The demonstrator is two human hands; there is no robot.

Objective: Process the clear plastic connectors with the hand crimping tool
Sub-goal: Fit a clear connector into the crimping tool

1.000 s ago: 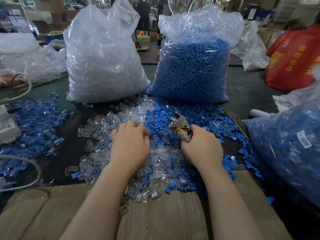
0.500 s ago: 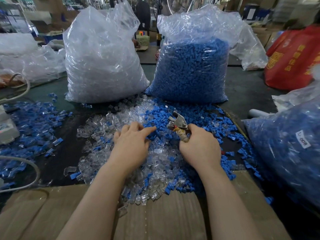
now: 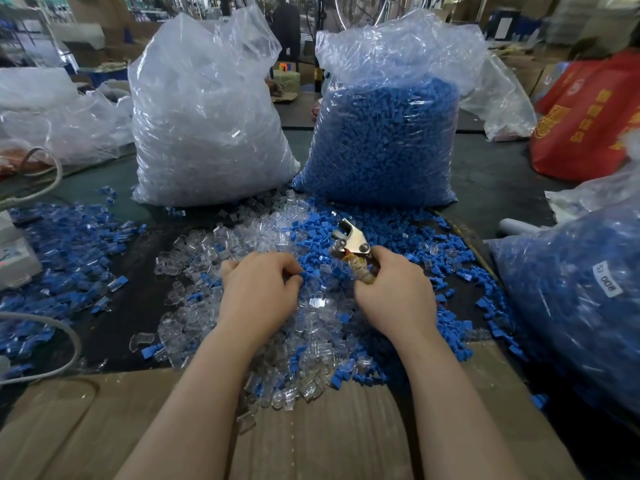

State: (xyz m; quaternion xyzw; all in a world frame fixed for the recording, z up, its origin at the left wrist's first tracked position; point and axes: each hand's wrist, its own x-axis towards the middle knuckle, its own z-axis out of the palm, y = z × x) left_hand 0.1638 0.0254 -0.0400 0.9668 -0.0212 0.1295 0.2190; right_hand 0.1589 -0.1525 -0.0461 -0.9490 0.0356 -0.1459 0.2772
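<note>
Two hands: R hand [image 3: 394,296] grips crimping tool [image 3: 351,242]; L hand [image 3: 259,292] curled on clear connectors [image 3: 194,327].

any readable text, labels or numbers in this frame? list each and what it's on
"800" plus a few smaller characters I can't make out: white sticker on the clear plastic bag of blue parts, far right.
Yellow print and round emblem on the red fabric bag: too blurred to read.
Nothing else legible.

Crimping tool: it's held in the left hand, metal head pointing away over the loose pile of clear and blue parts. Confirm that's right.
Not quite. The crimping tool is in the right hand, not the left; the left hand is picking at the loose pile. The head view shows it. The rest holds: its metal head points away over the clear and blue parts.
</note>
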